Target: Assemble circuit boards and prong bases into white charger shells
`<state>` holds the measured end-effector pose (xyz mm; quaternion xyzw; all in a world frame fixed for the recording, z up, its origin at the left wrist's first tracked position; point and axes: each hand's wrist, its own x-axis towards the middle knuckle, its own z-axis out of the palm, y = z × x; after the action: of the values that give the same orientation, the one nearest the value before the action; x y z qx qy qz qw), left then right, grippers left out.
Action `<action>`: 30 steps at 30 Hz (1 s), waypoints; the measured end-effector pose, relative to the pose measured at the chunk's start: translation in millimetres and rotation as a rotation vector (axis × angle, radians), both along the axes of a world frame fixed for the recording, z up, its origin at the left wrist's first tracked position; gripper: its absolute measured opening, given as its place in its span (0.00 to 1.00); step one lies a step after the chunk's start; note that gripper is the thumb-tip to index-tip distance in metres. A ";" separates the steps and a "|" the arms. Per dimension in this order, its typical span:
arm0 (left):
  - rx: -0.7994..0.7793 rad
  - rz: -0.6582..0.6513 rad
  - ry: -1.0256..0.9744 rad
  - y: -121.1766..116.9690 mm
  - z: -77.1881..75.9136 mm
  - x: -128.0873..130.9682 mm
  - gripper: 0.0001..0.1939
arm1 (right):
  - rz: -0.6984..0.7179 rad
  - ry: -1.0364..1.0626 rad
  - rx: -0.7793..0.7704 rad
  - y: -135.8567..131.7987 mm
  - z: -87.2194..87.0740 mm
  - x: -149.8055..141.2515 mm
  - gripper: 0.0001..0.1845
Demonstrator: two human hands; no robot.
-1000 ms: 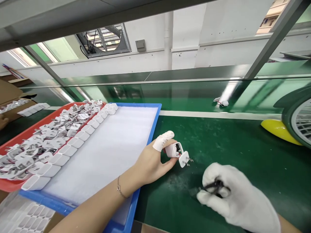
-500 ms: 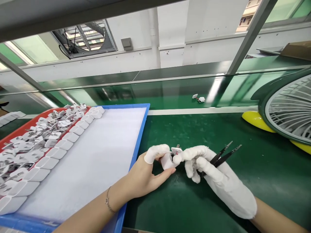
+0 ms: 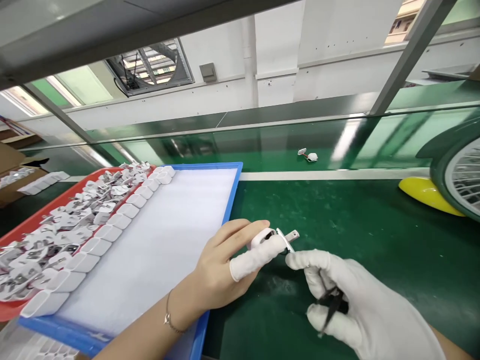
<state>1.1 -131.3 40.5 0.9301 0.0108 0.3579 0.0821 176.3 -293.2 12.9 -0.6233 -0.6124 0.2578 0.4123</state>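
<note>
— Two hands meet over the green bench; what differs from half a second back?

— In the head view, the left hand (image 3: 221,270) now rolls its capped thumb over the white charger plug (image 3: 275,239), pinching it with prongs pointing to 2 o'clock. The gloved right hand (image 3: 352,305) has dropped to 4 o'clock of the plug, forefinger touching it, other fingers clenched on black tweezers (image 3: 332,307).

— Anything hard to make out?

— Tweezer tips are buried in the glove; the plug's body is mostly behind the thumb. The blue tray (image 3: 234,192) sits at 9 o'clock.

Head camera, close, facing forward-down over bench (image 3: 337,220).
</note>
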 end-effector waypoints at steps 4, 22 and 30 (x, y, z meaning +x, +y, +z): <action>0.112 -0.028 -0.009 2.5 -0.3 -3.2 0.24 | 0.014 -0.274 0.084 2.3 -2.6 -1.2 0.12; 0.230 0.035 0.031 5.2 -1.8 1.1 0.24 | -0.236 -0.731 0.301 8.4 -10.9 2.6 0.10; 0.256 0.031 0.065 6.9 -4.0 2.4 0.28 | -0.332 -0.888 0.347 8.3 -5.9 2.0 0.11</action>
<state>3.5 -124.4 36.5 0.9438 -0.0182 0.3271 -0.0432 178.2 -284.8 7.0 -0.6841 -0.6552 -0.2069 0.2448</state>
